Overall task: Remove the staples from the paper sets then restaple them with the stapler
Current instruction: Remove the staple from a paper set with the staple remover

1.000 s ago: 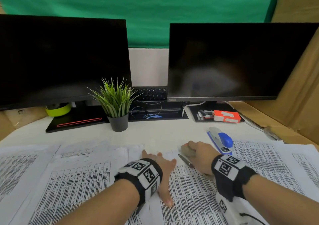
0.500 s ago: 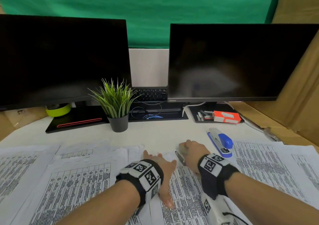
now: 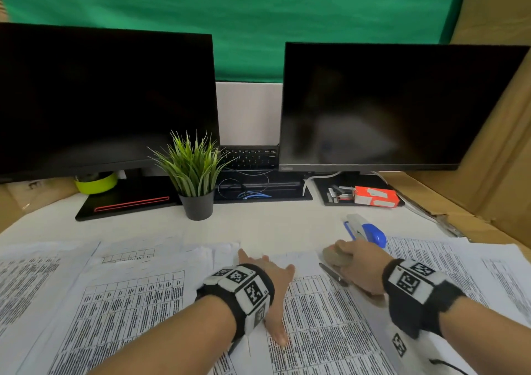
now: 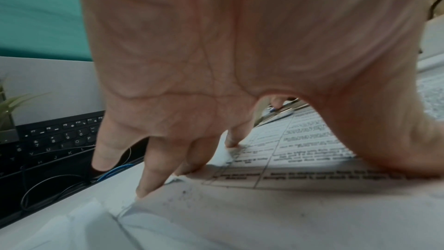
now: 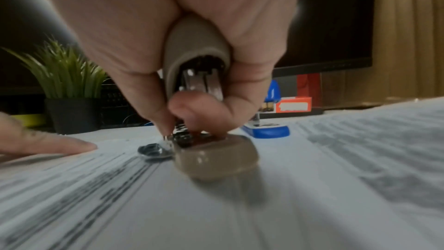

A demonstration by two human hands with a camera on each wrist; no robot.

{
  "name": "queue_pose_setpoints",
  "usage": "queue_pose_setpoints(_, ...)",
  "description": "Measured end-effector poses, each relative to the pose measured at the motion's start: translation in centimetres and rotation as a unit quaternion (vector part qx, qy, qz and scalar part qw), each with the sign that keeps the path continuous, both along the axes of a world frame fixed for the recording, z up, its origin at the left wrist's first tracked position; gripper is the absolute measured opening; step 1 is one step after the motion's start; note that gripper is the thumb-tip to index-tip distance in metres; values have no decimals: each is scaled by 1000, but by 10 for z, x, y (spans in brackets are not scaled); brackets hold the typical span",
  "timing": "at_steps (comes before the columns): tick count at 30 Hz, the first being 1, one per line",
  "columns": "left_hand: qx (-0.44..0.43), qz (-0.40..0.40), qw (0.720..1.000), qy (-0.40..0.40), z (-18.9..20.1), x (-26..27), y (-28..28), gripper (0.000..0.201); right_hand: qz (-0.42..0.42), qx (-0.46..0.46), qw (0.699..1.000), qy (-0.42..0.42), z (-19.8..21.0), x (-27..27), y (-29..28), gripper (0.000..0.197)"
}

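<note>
- Paper set (image 3: 316, 317) lies flat on the desk (image 3: 273, 228) under both hands, its top edge toward the monitors.
- Left hand (image 3: 273, 282) lies on the set with straight, spread fingers (image 4: 153, 174) pressing its top left corner; it grasps nothing. The thumb (image 3: 277, 331) points back along the page.
- Right hand (image 3: 360, 265) is curled round a beige staple remover (image 3: 334, 257), thumb and fingers squeezing its two sides together; the wrist view shows the metal jaws inside the grip, pointed down at the page.
- Remover (image 5: 199, 75) stands near the set's top edge, to the right of the left fingertips; its lower beige pad (image 5: 216, 159) sits on the paper. Whether the jaws have hold of a staple cannot be told, since the spot is blurred.
- A thin metal piece (image 3: 333, 274) lies on the page just left of the right hand.
- One blue stapler (image 3: 366, 231) rests on the desk just beyond the right hand, apart from it.
- Further printed sheets are spread left (image 3: 86, 303) and right (image 3: 459, 274) of the set; their number cannot be counted.
- Two dark monitors (image 3: 103, 98) (image 3: 396, 104), one potted plant (image 3: 195, 179), one keyboard (image 3: 250, 156), one orange box (image 3: 375, 196) with loose staple strips (image 3: 339, 193) beside it.
</note>
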State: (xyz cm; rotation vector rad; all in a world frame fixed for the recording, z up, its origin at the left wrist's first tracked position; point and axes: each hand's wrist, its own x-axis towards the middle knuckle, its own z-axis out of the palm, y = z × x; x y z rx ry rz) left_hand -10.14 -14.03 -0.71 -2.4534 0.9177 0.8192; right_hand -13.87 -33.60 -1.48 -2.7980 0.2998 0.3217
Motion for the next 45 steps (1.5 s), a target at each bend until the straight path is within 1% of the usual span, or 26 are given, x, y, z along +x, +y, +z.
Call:
queue_pose_setpoints(3,-16,5,1000,22,3,-1,-3,126,17,-24,1000,-6,2,-13,-2,26)
queue_pose_setpoints(6,7,-6,1000,20,5,-3,-6,125,12,-27,999,-18,-3,-13,6,30)
queue_pose_setpoints(10,20,0,999,26,7,-4,-11,125,-16,-19,999,-30,-8,-3,14,32)
queue_pose_setpoints(13,43,8,999,20,4,-2,-14,128,-61,3,997,-47,-14,11,22,35)
queue_pose_setpoints(14,50,8,999,17,4,-2,-15,128,-78,15,996,-51,-14,16,24,32)
queue_pose_setpoints(16,50,8,999,20,9,-5,-16,125,-109,37,991,-61,-9,31,24,19)
queue_pose_setpoints(17,46,6,999,21,11,-7,-15,124,-120,48,989,-68,-7,38,22,17)
queue_pose_setpoints(18,44,5,999,25,13,-7,-14,123,-122,58,988,-75,-3,43,18,19)
queue_pose_setpoints(19,42,6,999,28,14,-7,-15,123,-116,62,988,-80,-2,45,11,25)
queue_pose_setpoints(20,43,7,999,29,14,-6,-15,123,-108,62,989,-84,1,43,4,26)
queue_pose_setpoints(22,42,8,999,30,14,-3,-15,121,-95,76,989,-87,4,31,-11,15)
queue_pose_setpoints(24,22,-12,999,27,18,1,-15,114,-65,90,989,-96,3,13,-26,11)
queue_pose_setpoints(26,-12,-29,999,14,22,4,-18,106,-36,92,993,-66,2,-3,-34,12)
queue_pose_setpoints(27,-31,-28,999,5,23,4,-21,105,-21,75,996,-46,2,-9,-35,10)
queue_pose_setpoints(28,-51,-22,998,2,22,4,-25,107,-5,46,998,-31,1,-13,-34,13)
queue_pose_setpoints(30,-76,-17,997,13,18,2,-33,113,2,-9,1000,-14,-2,-15,-30,35)
queue_pose_setpoints(31,-74,-21,997,24,16,1,-36,115,0,-19,1000,-12,-4,-13,-28,39)
queue_pose_setpoints(34,-56,-27,997,39,6,1,-40,118,0,-33,999,-23,-8,-4,-21,37)
queue_pose_setpoints(39,-19,-48,998,22,6,2,-46,120,-21,-36,999,-27,-11,14,-15,36)
queue_pose_setpoints(45,-8,-53,999,5,8,-2,-51,121,-48,-10,998,-38,-11,21,-7,35)
